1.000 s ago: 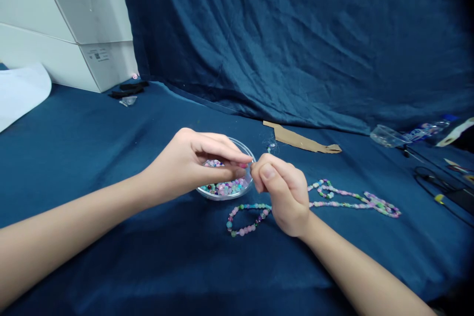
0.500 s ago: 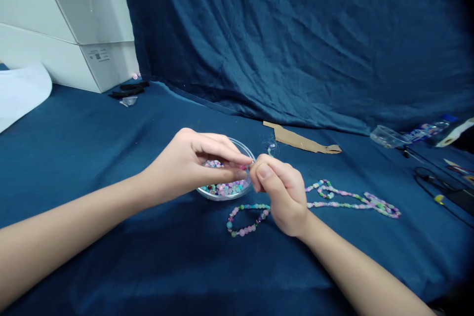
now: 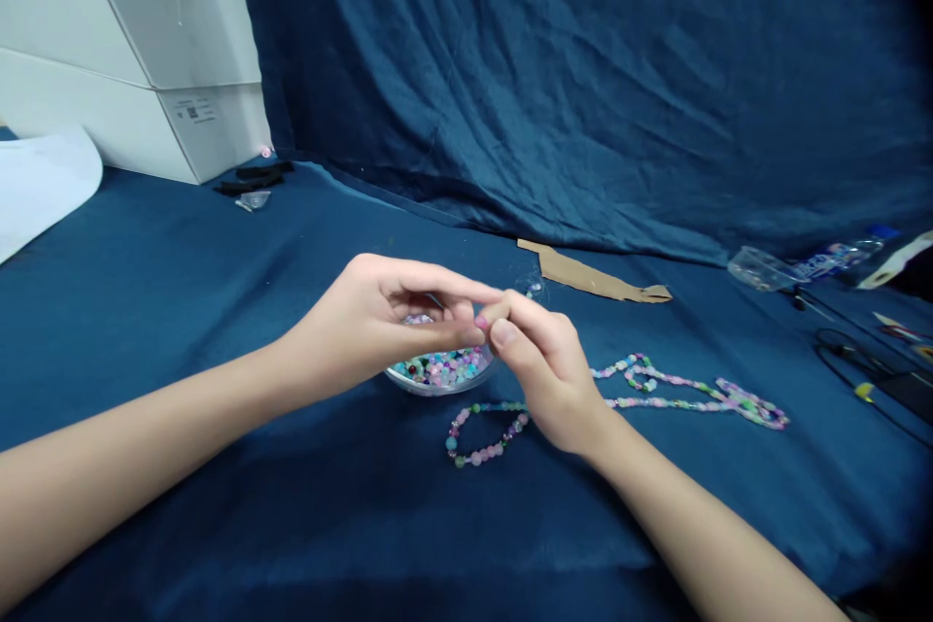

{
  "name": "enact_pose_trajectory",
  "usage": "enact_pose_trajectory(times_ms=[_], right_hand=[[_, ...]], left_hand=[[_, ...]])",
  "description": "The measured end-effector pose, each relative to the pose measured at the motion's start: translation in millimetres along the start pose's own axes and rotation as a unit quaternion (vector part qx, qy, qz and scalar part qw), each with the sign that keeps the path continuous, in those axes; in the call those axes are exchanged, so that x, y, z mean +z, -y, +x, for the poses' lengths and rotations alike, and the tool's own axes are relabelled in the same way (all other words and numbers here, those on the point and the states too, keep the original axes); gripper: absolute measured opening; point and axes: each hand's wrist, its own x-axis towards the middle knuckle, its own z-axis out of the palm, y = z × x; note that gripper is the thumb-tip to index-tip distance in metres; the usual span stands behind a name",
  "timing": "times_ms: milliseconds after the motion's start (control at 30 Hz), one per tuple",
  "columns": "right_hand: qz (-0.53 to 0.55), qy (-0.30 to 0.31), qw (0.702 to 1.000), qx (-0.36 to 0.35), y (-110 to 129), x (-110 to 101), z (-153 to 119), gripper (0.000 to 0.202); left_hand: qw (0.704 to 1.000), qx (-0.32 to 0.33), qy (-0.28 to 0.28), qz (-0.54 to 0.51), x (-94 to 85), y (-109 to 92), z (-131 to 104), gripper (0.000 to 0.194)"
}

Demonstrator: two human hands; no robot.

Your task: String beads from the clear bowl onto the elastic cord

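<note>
Head view: fingers of the left hand (image 3: 379, 316) pinch a pink bead (image 3: 481, 322), likely light, hard, slippery, best held by its sides, near the bowl (image 3: 435, 391); the right hand's (image 3: 550, 369) are narrow, contents hidden

Looked like makeshift craft corner: cloth-covered worktop (image 3: 292, 515) met blue drape (image 3: 583, 97), white boxes (image 3: 65, 107) stood stacked, clear bowl (image 3: 431, 391) held beads (image 3: 446, 369).
</note>
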Motion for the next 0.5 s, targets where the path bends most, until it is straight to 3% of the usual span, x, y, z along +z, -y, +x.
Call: enact_pose_trajectory(times_ms=[100,233,333,433,500], right_hand=[[0.035,0.020,0.999,0.022,0.8,-3.5,0.2,0.022],[0.010,0.059,0.998,-0.021,2.6,-6.0,-0.6,0.023],[0.006,0.049,0.998,-0.041,1.8,-5.8,-0.2,0.029],[0.058,-0.012,0.998,-0.023,-2.8,-6.1,2.3,0.031],[0.106,-0.059,0.993,-0.004,-7.0,-7.6,5.0,0.032]], left_hand=[[0.999,0.006,0.010,-0.043,1.0,0.6,-0.8,0.046],[0.998,0.042,-0.008,-0.054,3.6,-3.2,-2.0,0.042],[0.998,0.049,-0.010,-0.024,2.1,-7.0,1.1,0.039],[0.992,0.044,0.022,0.114,-5.8,-6.4,12.7,0.025],[0.957,0.024,0.058,0.284,-12.0,-1.9,24.7,0.018]])
